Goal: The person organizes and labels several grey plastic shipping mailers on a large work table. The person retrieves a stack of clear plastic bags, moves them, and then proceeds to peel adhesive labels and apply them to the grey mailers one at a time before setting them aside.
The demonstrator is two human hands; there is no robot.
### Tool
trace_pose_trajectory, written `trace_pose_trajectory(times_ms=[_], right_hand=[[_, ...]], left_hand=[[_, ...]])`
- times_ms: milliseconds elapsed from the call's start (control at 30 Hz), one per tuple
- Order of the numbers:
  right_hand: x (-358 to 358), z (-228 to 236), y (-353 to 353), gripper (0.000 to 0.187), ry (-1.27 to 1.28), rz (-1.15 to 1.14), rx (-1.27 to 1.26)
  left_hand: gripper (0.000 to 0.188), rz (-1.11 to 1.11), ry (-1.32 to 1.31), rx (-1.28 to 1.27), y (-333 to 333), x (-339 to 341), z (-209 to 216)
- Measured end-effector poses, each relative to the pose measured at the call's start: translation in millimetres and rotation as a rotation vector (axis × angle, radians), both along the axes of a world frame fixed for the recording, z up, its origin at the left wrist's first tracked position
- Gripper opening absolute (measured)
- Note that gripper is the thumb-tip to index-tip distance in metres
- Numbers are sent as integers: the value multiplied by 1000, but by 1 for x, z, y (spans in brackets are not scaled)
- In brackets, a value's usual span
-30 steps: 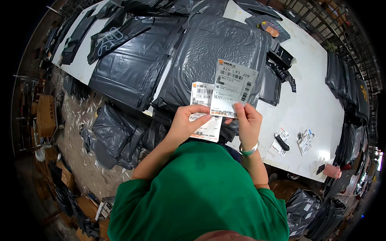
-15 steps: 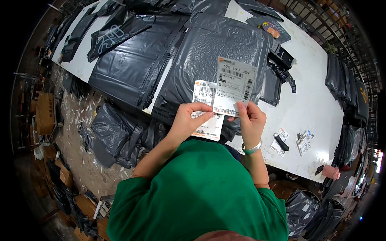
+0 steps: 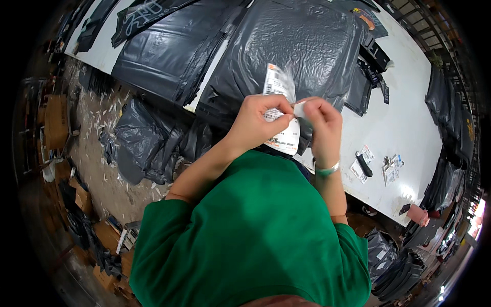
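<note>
White shipping labels [image 3: 283, 135] hang in front of me, one upper part smeared by motion. My left hand [image 3: 263, 118] is closed, with thumb and forefinger pinched on the labels' edge. Right beside it, my right hand [image 3: 325, 125] is closed on a small white piece at the label's edge, its fingers blurred; whether that piece is a folded label or a torn strip I cannot tell. Behind both hands lies a large black plastic mailing bag [image 3: 302, 48] on the white table [image 3: 388, 117].
More flat black bags [image 3: 169, 56] lie to the left. On the table's right are loose labels with a black-handled tool [image 3: 363, 165], another label bunch [image 3: 392, 170] and a pink bottle [image 3: 418, 215]. Bagged bundles [image 3: 146, 135] and paper scraps litter the floor at left.
Both hands have come closer together and risen in the picture. The front label, flat and readable before, is now turned and bent between the fingers. The view has shifted slightly.
</note>
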State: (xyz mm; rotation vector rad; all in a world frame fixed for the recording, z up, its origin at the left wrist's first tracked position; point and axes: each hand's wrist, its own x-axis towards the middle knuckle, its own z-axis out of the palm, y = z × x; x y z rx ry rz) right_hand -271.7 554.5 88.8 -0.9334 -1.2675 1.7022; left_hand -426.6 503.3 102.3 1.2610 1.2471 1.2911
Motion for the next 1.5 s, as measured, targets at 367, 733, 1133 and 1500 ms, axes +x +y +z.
trace_pose_trajectory(times_ms=[367,733,1133,1500], right_hand=[[28,-58,63,21,-709,-76,1125],[-33,-82,68,57,-1148,126,1200],[94,-130,20,41,-417,-139,-152],[32,-101,25,30,-149,-251,68]], left_hand=[[24,841,-436,-247,-177,-229,-113],[38,606,-193,-251,-82,-215,-81],[30,61,3,-427,145,-140,-95],[24,119,797,117,173,-55,62]])
